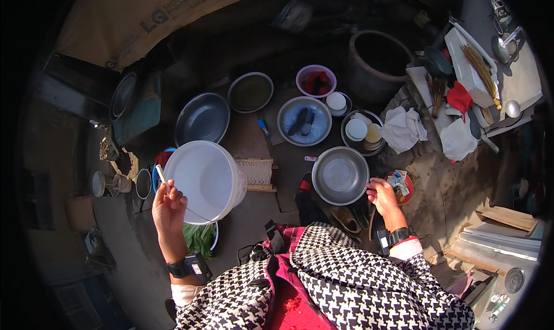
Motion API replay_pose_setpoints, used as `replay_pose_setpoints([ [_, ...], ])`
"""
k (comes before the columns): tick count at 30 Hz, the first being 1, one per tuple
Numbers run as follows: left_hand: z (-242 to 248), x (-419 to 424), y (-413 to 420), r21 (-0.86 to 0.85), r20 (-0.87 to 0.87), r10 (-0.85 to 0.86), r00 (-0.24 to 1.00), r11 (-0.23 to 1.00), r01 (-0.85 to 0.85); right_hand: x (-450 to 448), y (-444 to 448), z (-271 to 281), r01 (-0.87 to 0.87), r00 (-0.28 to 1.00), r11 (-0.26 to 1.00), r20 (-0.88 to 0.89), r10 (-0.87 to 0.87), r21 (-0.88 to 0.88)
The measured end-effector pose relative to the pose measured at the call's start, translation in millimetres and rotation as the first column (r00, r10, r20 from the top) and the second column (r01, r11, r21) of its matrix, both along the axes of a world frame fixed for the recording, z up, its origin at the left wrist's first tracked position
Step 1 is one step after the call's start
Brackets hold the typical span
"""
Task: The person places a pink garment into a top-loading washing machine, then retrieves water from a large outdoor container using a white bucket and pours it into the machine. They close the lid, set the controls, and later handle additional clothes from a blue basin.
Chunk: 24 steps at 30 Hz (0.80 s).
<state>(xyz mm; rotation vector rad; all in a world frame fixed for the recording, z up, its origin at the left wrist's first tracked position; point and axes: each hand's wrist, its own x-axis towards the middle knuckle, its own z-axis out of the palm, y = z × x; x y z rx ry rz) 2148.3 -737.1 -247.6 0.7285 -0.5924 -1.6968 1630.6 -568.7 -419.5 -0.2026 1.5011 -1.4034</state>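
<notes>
My left hand (169,209) grips the white tubular grip of a wire bail handle. From it hangs a white plastic bucket (201,178), tilted so that its pale inside faces me. My right hand (384,198) pinches the near right rim of a shallow stainless steel basin (340,174). Just beyond that basin, a metal basin of cloudy, sudsy water (288,118) holds dark items. Stacked white bowls (356,129) sit in another metal basin to its right. Leafy greens (199,239) show below the bucket, partly in a white-rimmed container.
A large metal basin (203,118) and a basin of murky liquid (251,92) stand ahead left. A low woven-top stool (255,174) is beside the bucket. A big earthenware vat (376,61) stands far right, near white cloths (402,129). A red container of scraps (400,187) is by my right hand.
</notes>
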Motion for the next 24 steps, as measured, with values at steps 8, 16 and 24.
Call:
replay_pose_setpoints([
  [8, 52.4, -105.0, -180.0, -0.041, 0.110, -0.140, 0.984, 0.989, 0.145, -59.0, -119.1, 20.1, 0.079, 0.996, 0.996, 0.047, -0.077, -0.035],
  [16, 97.6, -200.0, -285.0, -0.068, 0.136, -0.298, 0.945, 0.949, 0.309, -104.6, -154.4, 44.0, 0.149, 0.989, 0.985, 0.032, -0.147, -0.083],
  [24, 118.9, -285.5, -387.0, -0.002, 0.219, -0.473, 0.853, 0.874, 0.485, -120.1, -180.0, 43.5, 0.351, 0.934, 0.934, 0.095, -0.345, -0.063],
])
